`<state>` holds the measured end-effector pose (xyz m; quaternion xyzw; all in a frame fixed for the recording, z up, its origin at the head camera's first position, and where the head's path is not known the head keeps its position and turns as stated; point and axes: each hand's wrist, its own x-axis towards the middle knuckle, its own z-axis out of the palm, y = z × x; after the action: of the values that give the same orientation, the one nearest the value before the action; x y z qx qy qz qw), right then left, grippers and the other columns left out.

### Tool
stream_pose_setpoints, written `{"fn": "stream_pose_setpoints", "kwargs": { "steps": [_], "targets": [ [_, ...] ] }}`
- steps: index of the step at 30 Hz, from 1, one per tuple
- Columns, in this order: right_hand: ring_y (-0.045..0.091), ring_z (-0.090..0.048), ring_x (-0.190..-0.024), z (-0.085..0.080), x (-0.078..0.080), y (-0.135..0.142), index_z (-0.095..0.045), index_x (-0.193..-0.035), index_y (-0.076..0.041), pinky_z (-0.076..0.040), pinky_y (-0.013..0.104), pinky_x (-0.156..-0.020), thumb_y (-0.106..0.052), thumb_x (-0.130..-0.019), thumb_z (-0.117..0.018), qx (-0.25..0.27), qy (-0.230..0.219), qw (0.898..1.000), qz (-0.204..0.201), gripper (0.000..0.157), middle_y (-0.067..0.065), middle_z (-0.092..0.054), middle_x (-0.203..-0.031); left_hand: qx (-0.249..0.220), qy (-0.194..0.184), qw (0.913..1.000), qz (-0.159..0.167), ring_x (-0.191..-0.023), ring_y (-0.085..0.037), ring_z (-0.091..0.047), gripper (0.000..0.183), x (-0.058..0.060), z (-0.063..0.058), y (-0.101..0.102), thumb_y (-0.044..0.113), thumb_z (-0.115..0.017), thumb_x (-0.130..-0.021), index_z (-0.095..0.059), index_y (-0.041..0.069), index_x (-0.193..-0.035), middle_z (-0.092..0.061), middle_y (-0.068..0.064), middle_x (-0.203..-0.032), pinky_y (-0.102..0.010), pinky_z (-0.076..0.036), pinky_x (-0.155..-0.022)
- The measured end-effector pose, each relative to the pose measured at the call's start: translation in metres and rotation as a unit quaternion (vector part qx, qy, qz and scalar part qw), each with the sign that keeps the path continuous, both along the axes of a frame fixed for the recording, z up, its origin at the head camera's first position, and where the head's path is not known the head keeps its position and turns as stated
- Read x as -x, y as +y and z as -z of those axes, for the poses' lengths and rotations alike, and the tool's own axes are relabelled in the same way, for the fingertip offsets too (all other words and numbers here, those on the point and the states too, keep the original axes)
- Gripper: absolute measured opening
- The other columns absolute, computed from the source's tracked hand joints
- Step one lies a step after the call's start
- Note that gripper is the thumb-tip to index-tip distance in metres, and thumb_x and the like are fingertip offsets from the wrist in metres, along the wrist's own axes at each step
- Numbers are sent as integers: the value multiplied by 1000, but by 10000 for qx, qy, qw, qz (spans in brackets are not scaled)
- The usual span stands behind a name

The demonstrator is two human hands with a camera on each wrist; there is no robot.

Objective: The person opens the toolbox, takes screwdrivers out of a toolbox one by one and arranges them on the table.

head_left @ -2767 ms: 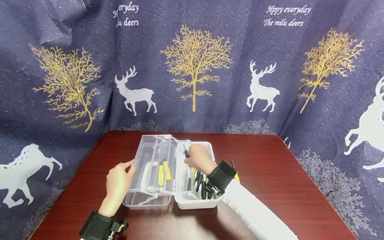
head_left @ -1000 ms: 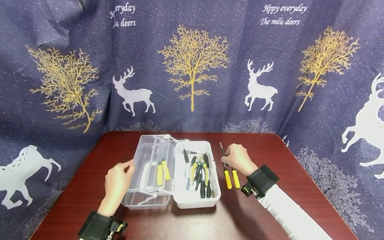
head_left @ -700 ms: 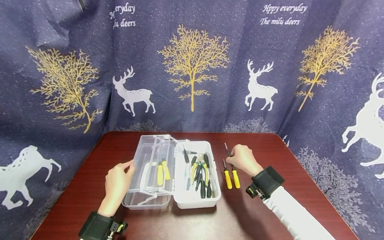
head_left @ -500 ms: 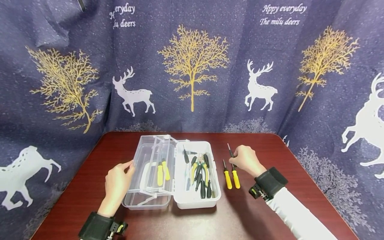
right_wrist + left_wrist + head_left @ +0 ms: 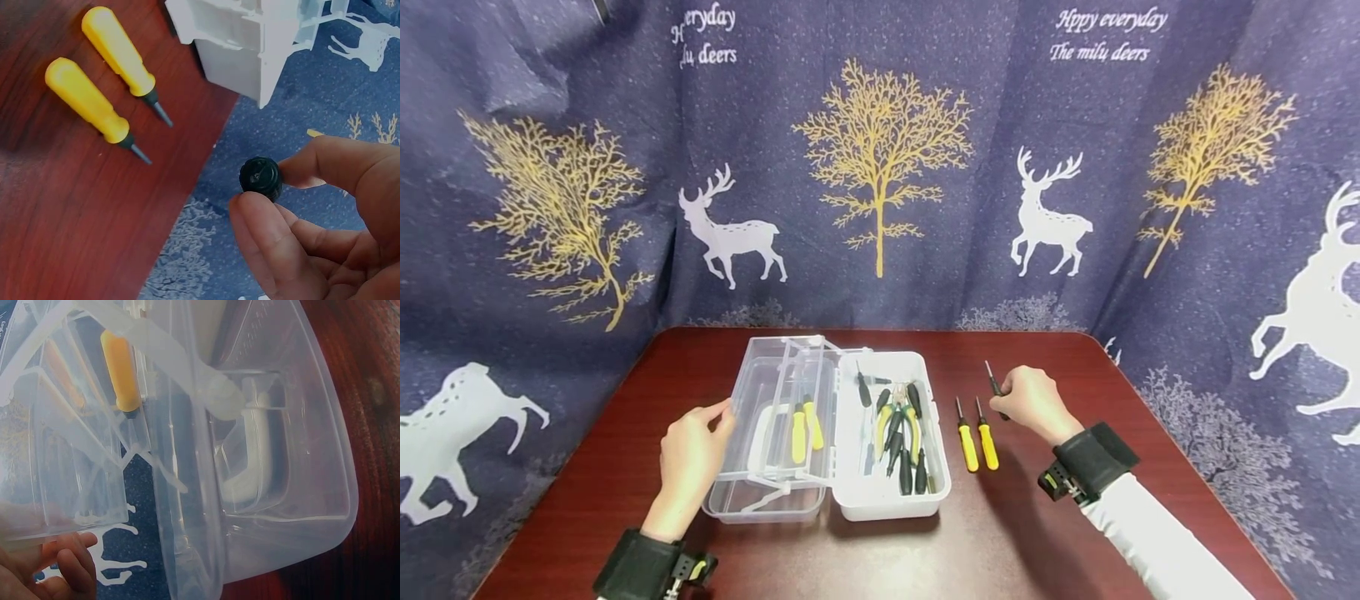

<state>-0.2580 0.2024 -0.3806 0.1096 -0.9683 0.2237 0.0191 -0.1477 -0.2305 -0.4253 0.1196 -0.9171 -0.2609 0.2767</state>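
Observation:
My right hand (image 5: 1032,402) pinches a black-handled screwdriver (image 5: 995,386) above the table, its shaft pointing away from me. In the right wrist view the end of the black handle (image 5: 259,177) shows between thumb and fingers. Two yellow-handled screwdrivers (image 5: 967,447) (image 5: 987,447) lie side by side to the left of that hand. My left hand (image 5: 692,446) pinches the edge of the clear tray (image 5: 747,433) of the open toolbox; in the left wrist view its fingers (image 5: 76,562) are at the tray's edge. Two more yellow-handled screwdrivers (image 5: 799,437) are in this tray.
The toolbox's white base (image 5: 891,506) stands mid-table, holding yellow-and-green pliers (image 5: 914,429) and several black-handled tools (image 5: 906,473). Its clear lid (image 5: 767,510) lies beneath the tray on the left. A patterned curtain (image 5: 925,292) hangs behind the dark red table (image 5: 1075,367).
My right hand has taken the black-handled screwdriver out of the white base and carried it right, past the two yellow-handled screwdrivers. My left hand has stayed at the tray's edge.

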Motion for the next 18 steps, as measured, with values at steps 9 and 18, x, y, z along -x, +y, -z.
{"fn": "stream_pose_setpoints", "kwargs": {
  "steps": [9, 18],
  "targets": [
    [12, -37, -52, 4, 2, 10, -54, -56, -11, -30, 26, -49, -15, -71, -68, -292, 98, 9993, 215, 21, -5, -44, -53, 2, 49, 10000, -5, -69, -41, -64, 26, 1, 0, -1, 18, -59, -89, -74, 7, -108, -72, -22, -91, -48, -47, -55],
    [13, -39, -54, 4, 2, 20, -58, -56, -9, -31, 27, -50, -16, -70, -69, -242, 185, 9991, 288, 19, -5, -48, -52, 9, 59, 10000, -8, -65, -39, -63, 26, 1, 1, -2, 18, -59, -89, -74, 8, -107, -72, -21, -90, -46, -46, -52]
  ]
}}
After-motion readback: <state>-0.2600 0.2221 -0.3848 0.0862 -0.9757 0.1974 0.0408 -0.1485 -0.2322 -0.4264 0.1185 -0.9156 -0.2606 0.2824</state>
